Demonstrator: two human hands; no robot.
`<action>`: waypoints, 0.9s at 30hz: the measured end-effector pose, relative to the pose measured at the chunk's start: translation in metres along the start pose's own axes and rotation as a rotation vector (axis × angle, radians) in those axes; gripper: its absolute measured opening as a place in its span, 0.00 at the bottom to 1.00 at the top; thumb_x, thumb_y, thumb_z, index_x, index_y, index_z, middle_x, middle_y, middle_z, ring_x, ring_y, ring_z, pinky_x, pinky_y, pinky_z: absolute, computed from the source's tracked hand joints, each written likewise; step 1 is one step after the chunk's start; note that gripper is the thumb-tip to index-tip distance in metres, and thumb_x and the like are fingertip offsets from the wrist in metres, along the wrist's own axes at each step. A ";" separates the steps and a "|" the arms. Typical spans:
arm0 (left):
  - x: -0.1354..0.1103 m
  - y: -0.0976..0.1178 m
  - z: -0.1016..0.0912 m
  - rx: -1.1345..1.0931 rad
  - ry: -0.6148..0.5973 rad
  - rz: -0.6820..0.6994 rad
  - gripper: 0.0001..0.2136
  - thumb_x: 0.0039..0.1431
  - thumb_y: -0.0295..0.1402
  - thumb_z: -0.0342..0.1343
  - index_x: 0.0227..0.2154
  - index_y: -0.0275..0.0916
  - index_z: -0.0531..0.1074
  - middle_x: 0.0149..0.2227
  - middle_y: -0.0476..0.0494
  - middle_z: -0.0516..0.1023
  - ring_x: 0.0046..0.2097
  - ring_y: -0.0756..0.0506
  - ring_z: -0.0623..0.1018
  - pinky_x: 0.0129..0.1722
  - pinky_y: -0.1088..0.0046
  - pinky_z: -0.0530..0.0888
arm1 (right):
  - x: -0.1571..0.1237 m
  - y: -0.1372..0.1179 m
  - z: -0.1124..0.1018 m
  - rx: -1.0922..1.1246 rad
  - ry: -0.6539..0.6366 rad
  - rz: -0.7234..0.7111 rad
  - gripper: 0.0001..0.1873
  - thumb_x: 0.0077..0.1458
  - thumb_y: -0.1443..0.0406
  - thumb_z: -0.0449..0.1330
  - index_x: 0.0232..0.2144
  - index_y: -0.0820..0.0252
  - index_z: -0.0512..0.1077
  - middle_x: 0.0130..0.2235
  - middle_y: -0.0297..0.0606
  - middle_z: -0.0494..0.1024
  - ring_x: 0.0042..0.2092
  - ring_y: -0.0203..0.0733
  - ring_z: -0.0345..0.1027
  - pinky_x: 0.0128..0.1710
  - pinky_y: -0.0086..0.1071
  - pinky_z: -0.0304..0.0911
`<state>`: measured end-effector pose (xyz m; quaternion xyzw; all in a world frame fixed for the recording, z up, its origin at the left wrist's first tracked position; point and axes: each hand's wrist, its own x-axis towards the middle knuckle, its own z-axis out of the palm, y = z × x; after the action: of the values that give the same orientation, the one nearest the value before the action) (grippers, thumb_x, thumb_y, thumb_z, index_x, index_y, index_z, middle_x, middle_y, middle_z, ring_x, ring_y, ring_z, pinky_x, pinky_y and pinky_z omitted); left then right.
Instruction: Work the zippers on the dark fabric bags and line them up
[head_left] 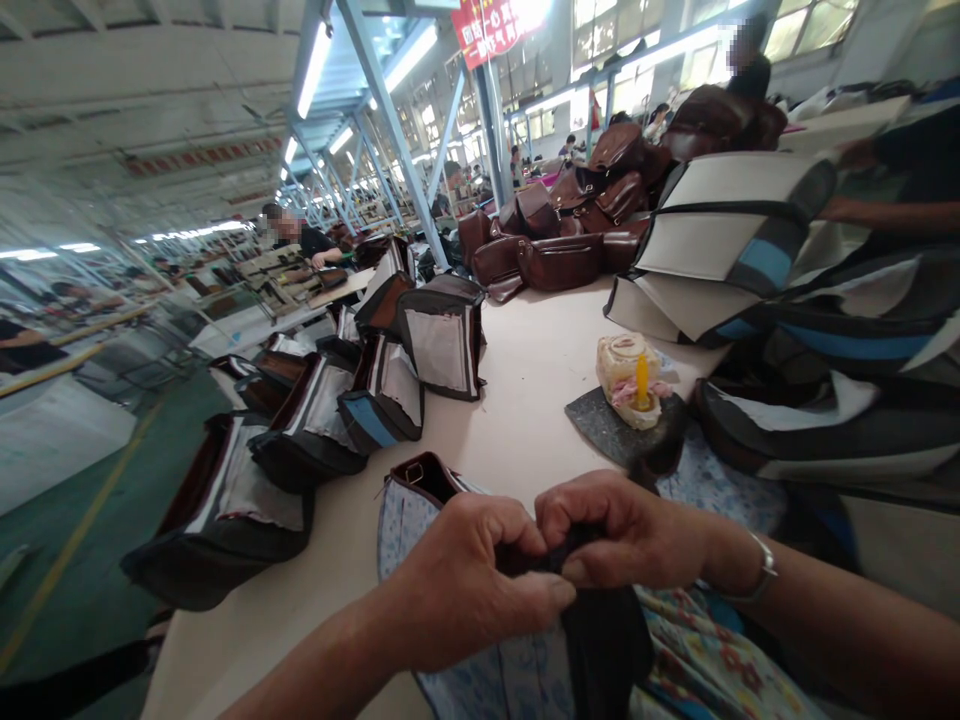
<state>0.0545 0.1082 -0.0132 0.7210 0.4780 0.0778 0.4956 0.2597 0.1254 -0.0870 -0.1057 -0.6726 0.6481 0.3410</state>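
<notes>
My left hand (472,585) and my right hand (626,535) meet at the near edge of the table, both closed in a pinch on a dark strip of a bag piece (600,640). That piece is black fabric joined to a pale blue patterned lining (401,520) with a brown trim and buckle at its far corner. A bracelet sits on my right wrist. Just beyond my hands lies a dark grey pad (607,430) carrying a pale yellowish block (626,375) with a yellow stick in it.
The cream table (525,360) runs away from me. Half-made black, white and blue bags (375,395) line its left edge; flat striped panels (750,240) stack on the right. Brown leather bags (562,255) pile at the far end. Other people work at benches behind and to the right.
</notes>
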 end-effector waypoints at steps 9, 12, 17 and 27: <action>-0.003 -0.001 -0.001 0.180 0.057 0.141 0.08 0.54 0.27 0.53 0.21 0.37 0.67 0.23 0.54 0.66 0.28 0.52 0.66 0.28 0.75 0.60 | -0.009 -0.002 0.008 -0.104 0.134 0.084 0.15 0.55 0.58 0.67 0.37 0.64 0.71 0.31 0.32 0.68 0.30 0.33 0.57 0.28 0.26 0.55; -0.002 -0.002 0.002 0.266 0.082 0.214 0.09 0.54 0.25 0.50 0.20 0.37 0.64 0.23 0.53 0.64 0.28 0.52 0.66 0.29 0.74 0.59 | -0.010 -0.003 0.017 -0.183 0.234 0.104 0.10 0.54 0.64 0.66 0.35 0.63 0.70 0.30 0.31 0.68 0.30 0.33 0.56 0.28 0.26 0.54; -0.003 -0.005 -0.004 0.247 0.038 0.170 0.07 0.53 0.25 0.49 0.21 0.37 0.66 0.24 0.53 0.64 0.29 0.51 0.66 0.30 0.74 0.59 | -0.009 0.006 0.026 -0.462 0.360 -0.111 0.04 0.53 0.73 0.61 0.31 0.62 0.71 0.29 0.33 0.70 0.30 0.34 0.61 0.30 0.27 0.57; 0.006 -0.023 -0.015 -0.272 -0.265 -0.115 0.22 0.61 0.52 0.55 0.22 0.38 0.63 0.22 0.54 0.56 0.25 0.52 0.53 0.24 0.73 0.51 | -0.016 0.005 0.021 -1.207 0.091 -0.539 0.11 0.61 0.75 0.50 0.41 0.70 0.73 0.31 0.45 0.73 0.31 0.43 0.62 0.35 0.38 0.65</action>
<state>0.0352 0.1240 -0.0257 0.6226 0.4343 0.0178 0.6507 0.2577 0.0999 -0.0951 -0.1336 -0.9056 0.0445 0.4001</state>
